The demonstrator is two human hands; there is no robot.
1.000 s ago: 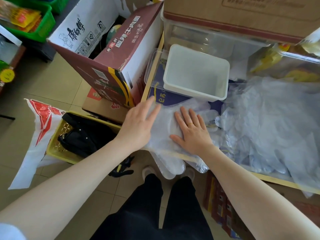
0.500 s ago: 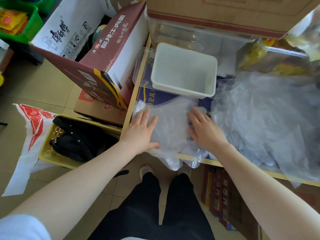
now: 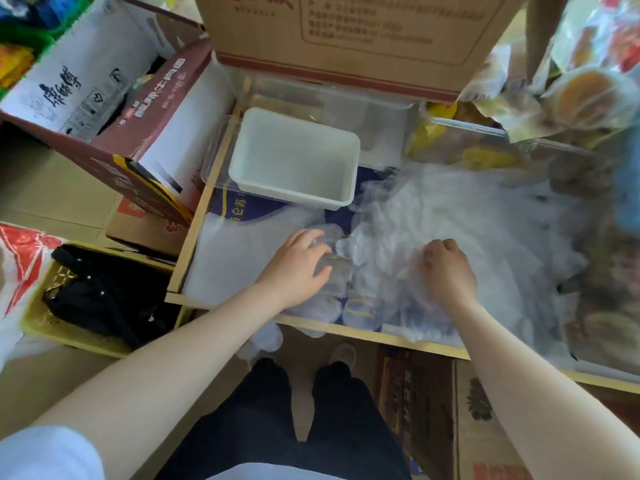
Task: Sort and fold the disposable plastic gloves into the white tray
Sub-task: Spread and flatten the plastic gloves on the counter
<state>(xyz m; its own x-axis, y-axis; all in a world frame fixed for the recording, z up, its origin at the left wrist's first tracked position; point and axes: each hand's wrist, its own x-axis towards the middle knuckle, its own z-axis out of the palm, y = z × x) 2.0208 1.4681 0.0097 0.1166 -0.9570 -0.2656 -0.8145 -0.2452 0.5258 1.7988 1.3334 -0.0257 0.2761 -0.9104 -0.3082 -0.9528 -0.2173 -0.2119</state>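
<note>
Beyond the hands — left hand (image 3: 299, 263) and right hand (image 3: 446, 268) each pinching clear gloves (image 3: 398, 237) — the white tray (image 3: 242, 174).

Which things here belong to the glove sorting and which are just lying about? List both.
Job:
white tray
loose pile of plastic gloves
flattened glove
left hand
right hand

Lying about:
maroon carton
brown carton
yellow basket
black bag
</note>
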